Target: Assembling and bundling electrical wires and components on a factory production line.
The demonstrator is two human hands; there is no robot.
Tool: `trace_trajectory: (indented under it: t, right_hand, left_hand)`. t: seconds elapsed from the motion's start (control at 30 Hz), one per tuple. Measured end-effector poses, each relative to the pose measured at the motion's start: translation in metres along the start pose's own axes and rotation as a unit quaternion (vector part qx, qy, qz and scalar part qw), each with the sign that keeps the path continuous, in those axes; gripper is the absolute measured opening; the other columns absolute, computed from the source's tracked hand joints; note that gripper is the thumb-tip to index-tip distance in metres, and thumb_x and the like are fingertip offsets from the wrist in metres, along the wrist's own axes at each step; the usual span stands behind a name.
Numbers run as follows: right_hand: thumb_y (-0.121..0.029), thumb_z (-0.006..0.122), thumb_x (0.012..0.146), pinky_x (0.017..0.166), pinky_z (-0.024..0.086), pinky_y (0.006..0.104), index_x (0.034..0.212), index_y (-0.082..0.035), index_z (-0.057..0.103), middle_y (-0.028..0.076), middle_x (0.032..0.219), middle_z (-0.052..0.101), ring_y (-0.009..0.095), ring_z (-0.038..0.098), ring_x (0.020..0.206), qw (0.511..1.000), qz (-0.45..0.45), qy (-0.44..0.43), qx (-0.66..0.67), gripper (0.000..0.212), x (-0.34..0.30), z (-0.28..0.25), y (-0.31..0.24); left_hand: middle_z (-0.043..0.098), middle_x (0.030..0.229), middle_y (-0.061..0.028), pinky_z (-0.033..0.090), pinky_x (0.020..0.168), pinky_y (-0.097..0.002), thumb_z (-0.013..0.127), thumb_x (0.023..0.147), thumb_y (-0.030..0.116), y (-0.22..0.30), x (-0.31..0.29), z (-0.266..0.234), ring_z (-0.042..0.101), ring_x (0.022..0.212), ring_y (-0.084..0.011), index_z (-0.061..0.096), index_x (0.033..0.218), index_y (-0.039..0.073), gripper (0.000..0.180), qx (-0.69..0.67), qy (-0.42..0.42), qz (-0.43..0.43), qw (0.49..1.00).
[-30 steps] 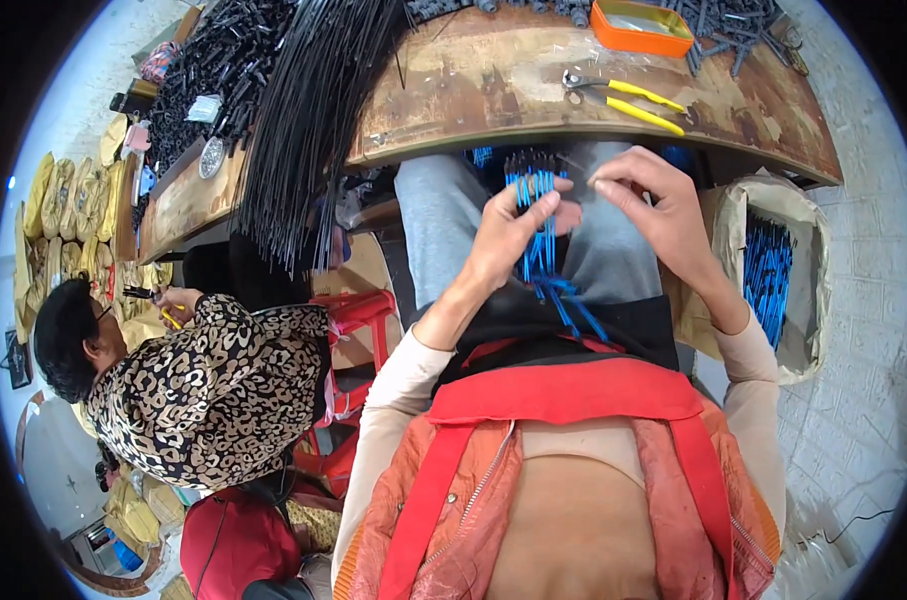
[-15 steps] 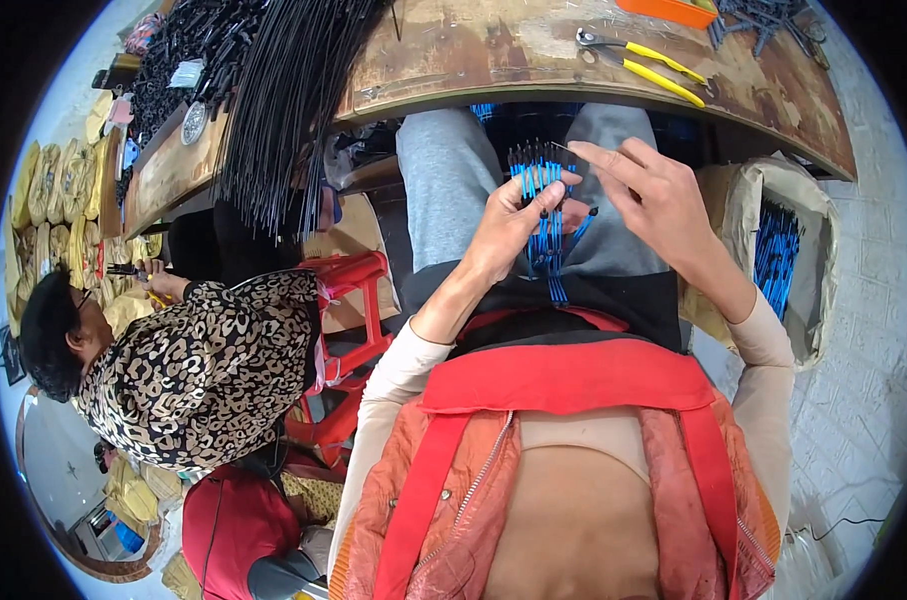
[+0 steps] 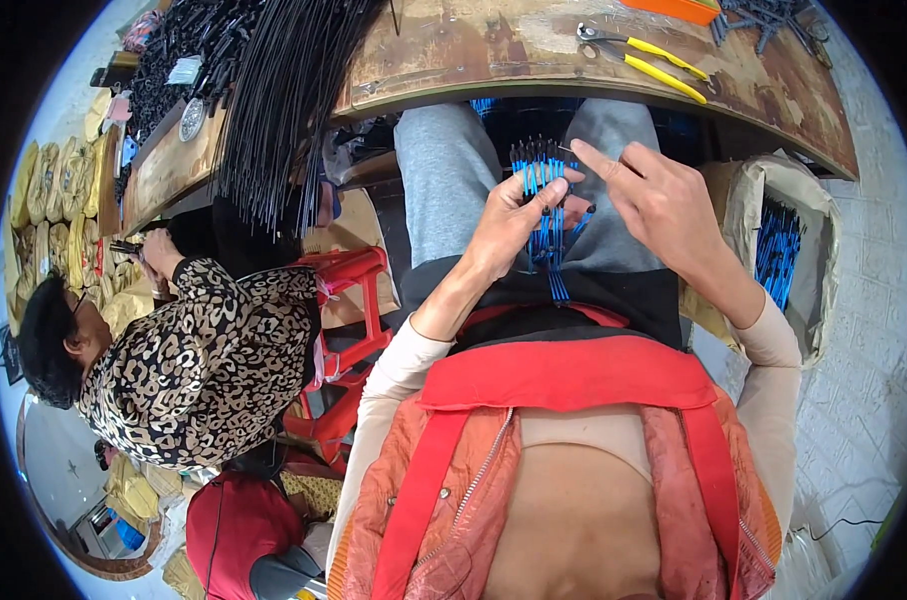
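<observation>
My left hand point(image 3: 524, 215) is closed around a bundle of thin blue rods with black tips point(image 3: 547, 240). The thumb lies across the front of the bundle, and the tips fan out above the fingers. Just right of those tips is my right hand point(image 3: 664, 205), its index finger stretched toward them and the other fingers curled. A thin wire-like piece point(image 3: 565, 149) sticks out at that index fingertip. My right thumb is mostly hidden behind the hand. Both hands are over my lap, in front of the table edge.
Yellow-handled pliers point(image 3: 664, 70) lie on the wooden table point(image 3: 454, 60), near an orange tray point(image 3: 674, 8). Long black strips point(image 3: 284, 110) hang over its left edge. A paper-lined box point(image 3: 824, 270) at right holds more blue rods. A co-worker point(image 3: 194, 360) sits left, near a red stool point(image 3: 359, 310).
My right hand has shifted slightly to the right, away from the rod tips. My left hand stays put with the bundle. The co-worker's hands have moved up.
</observation>
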State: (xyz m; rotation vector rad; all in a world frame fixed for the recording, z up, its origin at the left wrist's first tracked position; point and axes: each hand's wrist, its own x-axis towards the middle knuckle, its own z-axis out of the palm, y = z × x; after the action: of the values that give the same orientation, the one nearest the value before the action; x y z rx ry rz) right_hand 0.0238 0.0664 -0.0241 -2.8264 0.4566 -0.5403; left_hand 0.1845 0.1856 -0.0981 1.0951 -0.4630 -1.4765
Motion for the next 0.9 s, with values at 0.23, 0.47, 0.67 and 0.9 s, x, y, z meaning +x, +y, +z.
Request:
trace_trajectory:
  t: [0.23,0.47,0.67,0.9]
  right_hand:
    - [0.000,0.063,0.077,0.058,0.048,0.0351,0.133,-0.016,0.058,0.006,0.075,0.046,0.023,0.052,0.064,1.000,0.012,-0.008,0.026,0.059,-0.007,-0.003,-0.002]
    - [0.001,0.062,0.078,0.059,0.047,0.0351,0.129,-0.014,0.061,0.007,0.075,0.047,0.023,0.053,0.066,1.000,-0.021,0.013,-0.012,0.054,-0.010,-0.006,0.000]
    - [0.001,0.063,0.074,0.062,0.048,0.0344,0.121,-0.011,0.066,0.007,0.080,0.054,0.023,0.056,0.072,0.999,-0.032,0.022,0.001,0.049,-0.013,-0.001,0.008]
    - [0.001,0.067,0.070,0.062,0.046,0.0338,0.111,-0.010,0.070,0.007,0.080,0.055,0.024,0.053,0.073,0.993,-0.083,0.086,-0.015,0.043,-0.007,-0.006,0.007]
  left_hand:
    - [0.071,0.092,-0.0095,0.058,0.075,-0.0285,0.057,0.098,0.022,-0.001,-0.003,0.003,0.069,0.084,-0.0157,0.065,0.116,0.008,0.024,0.001,-0.009,0.005,1.000]
    - [0.071,0.095,-0.0103,0.057,0.077,-0.0292,0.057,0.099,0.022,-0.008,-0.005,0.004,0.069,0.086,-0.0157,0.064,0.118,0.007,0.026,0.016,-0.038,0.027,0.999]
    - [0.071,0.095,-0.0106,0.057,0.079,-0.0294,0.057,0.099,0.022,-0.009,-0.006,0.003,0.069,0.088,-0.0155,0.064,0.119,0.007,0.026,0.011,-0.059,0.022,0.998]
    - [0.070,0.099,-0.0133,0.057,0.079,-0.0311,0.049,0.101,0.035,-0.010,-0.006,0.003,0.068,0.089,-0.0189,0.057,0.123,0.001,0.041,0.025,-0.087,0.035,0.995]
